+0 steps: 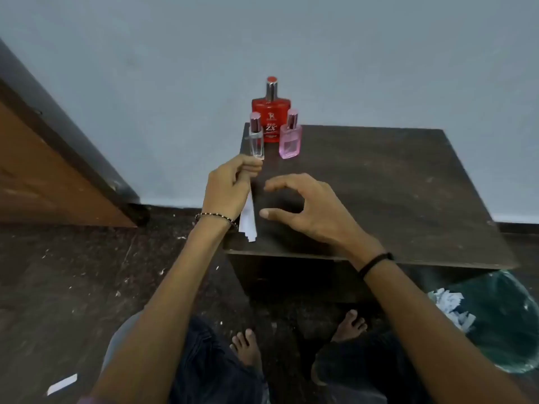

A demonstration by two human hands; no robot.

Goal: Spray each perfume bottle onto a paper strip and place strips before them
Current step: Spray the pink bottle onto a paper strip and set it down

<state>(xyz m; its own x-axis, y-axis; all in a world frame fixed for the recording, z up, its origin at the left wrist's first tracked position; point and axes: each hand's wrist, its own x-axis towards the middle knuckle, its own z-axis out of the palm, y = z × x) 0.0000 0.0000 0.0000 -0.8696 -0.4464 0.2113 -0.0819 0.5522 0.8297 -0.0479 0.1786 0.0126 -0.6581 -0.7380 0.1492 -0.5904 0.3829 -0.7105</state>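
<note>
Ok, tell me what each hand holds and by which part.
The left hand pinches a stack of white paper strips near their upper end; the right hand holds nothing.

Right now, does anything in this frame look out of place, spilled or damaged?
One white paper strip lies on the floor at lower left, off the table. The red bottle, clear bottle and pink bottle stand upright and capped; no spill shows. The left hand holds the other strips.

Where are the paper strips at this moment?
In the head view, the paper strips are gripped in the left hand at the left edge of the table, just in front of the clear bottle.
</note>
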